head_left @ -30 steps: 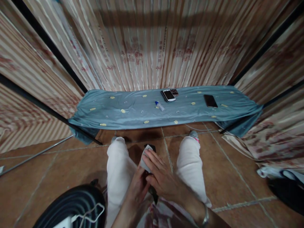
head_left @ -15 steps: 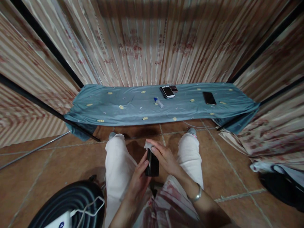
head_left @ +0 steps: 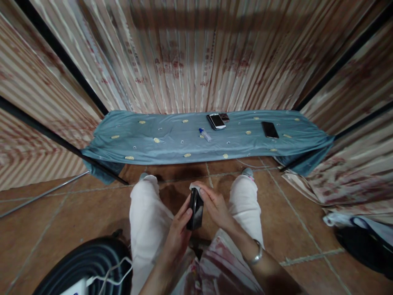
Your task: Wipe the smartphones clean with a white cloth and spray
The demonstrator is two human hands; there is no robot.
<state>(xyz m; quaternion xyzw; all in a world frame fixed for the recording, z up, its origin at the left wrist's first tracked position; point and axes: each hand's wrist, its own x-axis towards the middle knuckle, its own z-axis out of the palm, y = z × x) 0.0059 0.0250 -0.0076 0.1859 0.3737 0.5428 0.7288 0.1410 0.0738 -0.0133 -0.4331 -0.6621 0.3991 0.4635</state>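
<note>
My left hand (head_left: 179, 229) grips a black phone (head_left: 195, 215) by its left side, between my knees. The phone is held tilted, with its dark glossy face turned partly to the right. My right hand (head_left: 216, 205) pinches a small white wipe (head_left: 194, 185) against the phone's upper edge. The right fingertips bend around the top of the phone, so part of the wipe is hidden beneath them.
A bench under a blue cloth (head_left: 147, 145) stands ahead. On it lie a white-framed phone (head_left: 218, 121), a small blue-capped bottle (head_left: 205, 134) and a dark phone (head_left: 270, 130). A black ridged stool (head_left: 101, 250) bearing a white device (head_left: 75, 288) stands at lower left.
The phone has turned slightly, showing more of its glossy side. My right hand has shifted a little with the wipe along the phone's top edge.
</note>
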